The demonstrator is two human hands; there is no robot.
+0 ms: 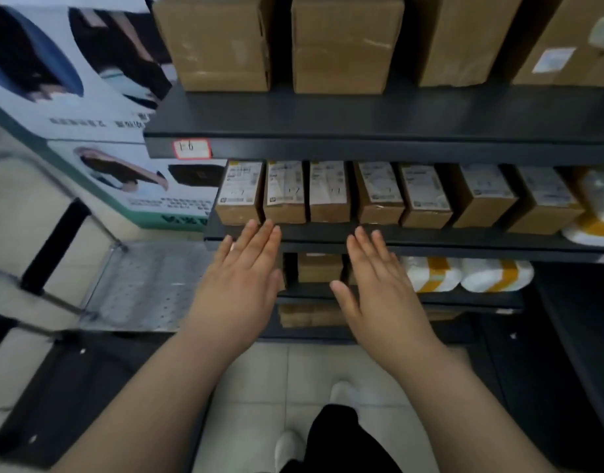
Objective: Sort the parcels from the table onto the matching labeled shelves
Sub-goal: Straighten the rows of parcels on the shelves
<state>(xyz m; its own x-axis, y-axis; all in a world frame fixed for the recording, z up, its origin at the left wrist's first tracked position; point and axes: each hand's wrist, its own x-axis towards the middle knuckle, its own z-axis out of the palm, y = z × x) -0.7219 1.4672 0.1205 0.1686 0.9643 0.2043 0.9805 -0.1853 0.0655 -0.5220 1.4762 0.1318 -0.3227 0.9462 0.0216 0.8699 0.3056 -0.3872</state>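
Bottom of frame: two bare forearms reach forward over a tiled floor (259, 367), with two white shoes (288, 445) and a dark trouser leg (334, 435) below them.

Centre: the left hand (241, 285) and the right hand (384, 288) are both flat, palms down, fingers extended and held nearly together, thumbs turned inward toward each other. Neither hand holds anything. The left fingertips (259, 227) lie at the front edge of the middle shelf (464, 238), just before the two leftmost parcels; whether they touch is unclear. The right fingertips (362, 233) overlap the same edge, short of the boxes.

Between and below the hands: lower shelves carry small brown boxes, partly hidden and not countable, and two white padded parcels with yellow tape (464, 274) at centre right.

Middle shelf: a row of seven small brown cardboard parcels (328, 192), each bearing a white printed label on top, set side by side; at the far right edge, two more white-and-yellow wrapped parcels (594, 213), stacked.

Above: the shelf edge carries one red-bordered label tag (192, 149), its writing blurred.

Top of frame: four large brown cartons (345, 46) stand on the upper shelf (328, 114).

Left of frame: a metal platform trolley (147, 285) and printed white cartons (72, 73).
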